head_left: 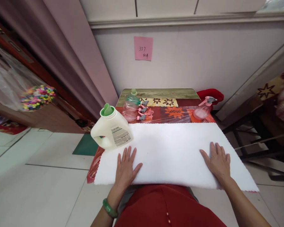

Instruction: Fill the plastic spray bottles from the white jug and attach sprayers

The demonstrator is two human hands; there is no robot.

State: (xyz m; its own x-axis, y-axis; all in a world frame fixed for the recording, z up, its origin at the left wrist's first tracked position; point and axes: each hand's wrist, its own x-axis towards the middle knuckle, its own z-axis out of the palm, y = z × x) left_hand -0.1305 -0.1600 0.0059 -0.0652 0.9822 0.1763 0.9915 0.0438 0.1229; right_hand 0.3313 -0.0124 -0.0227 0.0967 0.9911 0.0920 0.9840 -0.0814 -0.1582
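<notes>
Head view: both my palms lie on the white cloth (170, 151), which spreads over the near part of a table with a red covering (153, 111). My left hand (126, 165) rests on the cloth's left part, fingers fanned and pointing toward its far edge, thumb turned toward its middle. My right hand (218, 162) lies on the cloth's right part, fingers a little spread, thumb reaching inward. The fingers of each hand are apart, and I have nothing clasped in either; I only touch the cloth.

At the cloth's far left corner stands a cream jug (111, 130) with a green cap (108, 109), just beyond my left fingertips; whether its whole base sits on the cloth I cannot tell. Past the cloth's far edge, to its left, several spray bottles (129, 116) crowd together, and I can't make out whether they stand or lie. Past that same edge, to its right, is a single pink spray bottle (202, 111).

I judge the step in hand to be a plain resting one, palms down on the cloth. Any next move would call for raising a palm off the cloth first, since neither hand is shaped to grasp; curling my left fingers carelessly could nudge the jug.
</notes>
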